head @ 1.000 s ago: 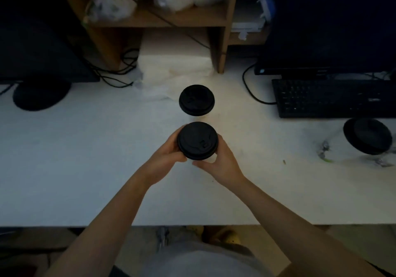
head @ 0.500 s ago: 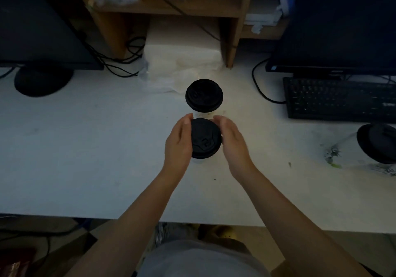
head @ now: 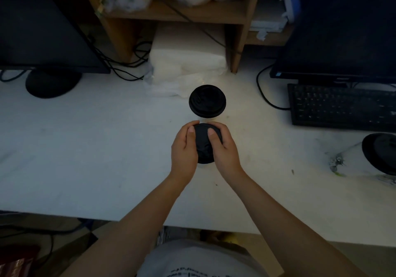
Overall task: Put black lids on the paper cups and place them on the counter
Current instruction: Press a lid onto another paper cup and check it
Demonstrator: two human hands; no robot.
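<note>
The black lid [head: 205, 142] sits round and matte on a paper cup [head: 205, 164] over the white counter [head: 85, 148], clamped between both hands: left hand [head: 183, 149] wraps its left rim, right hand [head: 224, 148] its right, thumbs pressing on top.

No text can be read. The print on the person's grey shirt [head: 199, 264] is upside down and too blurred to read.

I see a dim room: white desk [head: 85, 152], wooden shelf [head: 171, 15] at twelve o'clock, monitors at ten and two, keyboard [head: 342, 107] at two.
</note>
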